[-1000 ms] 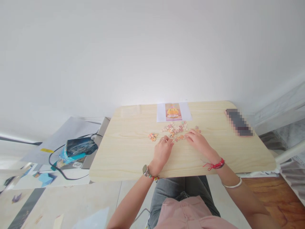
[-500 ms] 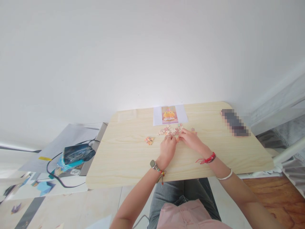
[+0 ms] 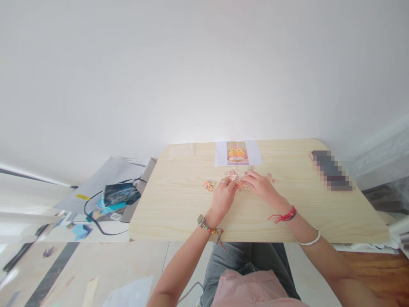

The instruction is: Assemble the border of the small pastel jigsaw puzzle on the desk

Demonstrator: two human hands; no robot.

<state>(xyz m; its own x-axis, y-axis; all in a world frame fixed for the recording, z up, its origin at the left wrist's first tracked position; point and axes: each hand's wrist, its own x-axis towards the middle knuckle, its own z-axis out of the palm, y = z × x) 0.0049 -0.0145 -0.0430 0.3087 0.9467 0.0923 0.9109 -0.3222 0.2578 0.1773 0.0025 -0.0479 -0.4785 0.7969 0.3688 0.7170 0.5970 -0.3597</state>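
Note:
Jigsaw puzzle pieces lie in a loose heap at the middle of the wooden table. At the near edge of this heap my left hand is closed, its thumb and fingertips pinched on a small puzzle piece. Close by on the right, my right hand bends its fingers together over orange pieces, thumb and forefinger pinching one. The fingertips of both hands nearly meet and partly hide what they hold. A smaller pile of orange pieces sits left of my left hand.
Behind the heap lies a printed sheet with a yellow cartoon figure. A blurred-out phone-like object rests at the table's right. Several pieces are beyond my right hand. Left of the table stand papers and a dark bag.
The view has shifted, so the table appears farther right. My right hand's fingers have stretched out a little, and both hands stay together at the heap's near edge.

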